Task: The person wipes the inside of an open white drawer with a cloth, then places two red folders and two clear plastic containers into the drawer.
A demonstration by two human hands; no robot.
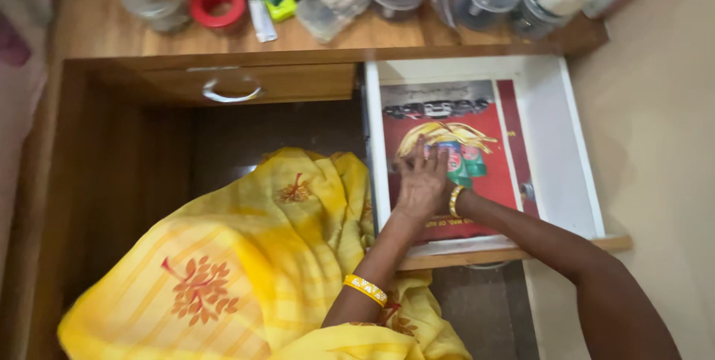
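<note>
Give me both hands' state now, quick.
Left hand: open, palm flat on the red printed sheet in the drawer.
Right hand: hidden under the left; cannot be told.

The right hand [447,195] is mostly concealed beneath the left hand [421,181]; its fingers cannot be distinguished, so a grasp cannot be confirmed. The middle of the red printed sheet [447,118] is covered by both hands. The jars and containers on the desk [97,29] are cut off by the top edge. The right forearm is cropped at the bottom edge.
</note>
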